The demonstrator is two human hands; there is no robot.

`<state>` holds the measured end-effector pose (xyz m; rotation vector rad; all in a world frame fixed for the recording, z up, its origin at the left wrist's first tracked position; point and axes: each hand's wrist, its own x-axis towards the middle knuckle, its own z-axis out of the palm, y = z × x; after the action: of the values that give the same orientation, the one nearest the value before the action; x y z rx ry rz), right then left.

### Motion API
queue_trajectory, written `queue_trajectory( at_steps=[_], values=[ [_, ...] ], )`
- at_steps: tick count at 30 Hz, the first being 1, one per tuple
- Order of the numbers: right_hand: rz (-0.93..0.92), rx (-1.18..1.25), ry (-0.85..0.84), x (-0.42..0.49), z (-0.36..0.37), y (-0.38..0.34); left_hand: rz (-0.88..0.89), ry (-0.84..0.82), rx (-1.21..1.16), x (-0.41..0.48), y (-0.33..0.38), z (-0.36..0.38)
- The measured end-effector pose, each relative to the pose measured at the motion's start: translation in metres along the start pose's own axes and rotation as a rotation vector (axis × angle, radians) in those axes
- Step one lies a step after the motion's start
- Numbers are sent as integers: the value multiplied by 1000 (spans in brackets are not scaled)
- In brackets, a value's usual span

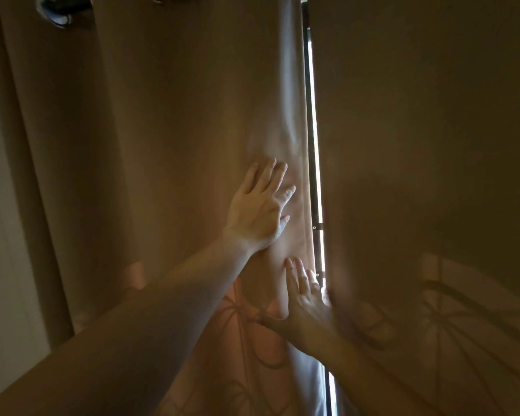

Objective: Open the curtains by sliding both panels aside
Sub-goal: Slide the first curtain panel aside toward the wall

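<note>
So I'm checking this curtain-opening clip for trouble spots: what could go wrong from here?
The left hand lies flat on the left panel without gripping, so it may slip rather than drag it. The right hand is at the gap, beside the right panel; low pulling could snag the grommets on the rod.

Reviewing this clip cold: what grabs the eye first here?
The bright slit of daylight running down between the two brown curtain panels, right of centre. Next, the left hand spread flat on the left panel, with the right hand lower down at the gap's edge.
</note>
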<state>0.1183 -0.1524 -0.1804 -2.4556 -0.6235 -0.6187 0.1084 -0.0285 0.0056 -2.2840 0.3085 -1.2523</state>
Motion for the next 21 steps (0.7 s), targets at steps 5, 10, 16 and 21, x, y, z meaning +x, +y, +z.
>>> queue_trajectory(
  at_steps=[5, 10, 16, 21],
  values=[
    [-21, 38, -119, 17, 15, -11, -5, 21, 67, -9, -25, 16],
    [-35, 62, -171, 37, 39, -34, -71, 10, 104, -19, -48, 27],
    [-82, 134, -156, 64, 72, -79, -65, -38, 147, -35, -91, 41],
    [-149, 162, -147, 84, 102, -117, -76, -62, 143, -54, -133, 53]
  ],
)
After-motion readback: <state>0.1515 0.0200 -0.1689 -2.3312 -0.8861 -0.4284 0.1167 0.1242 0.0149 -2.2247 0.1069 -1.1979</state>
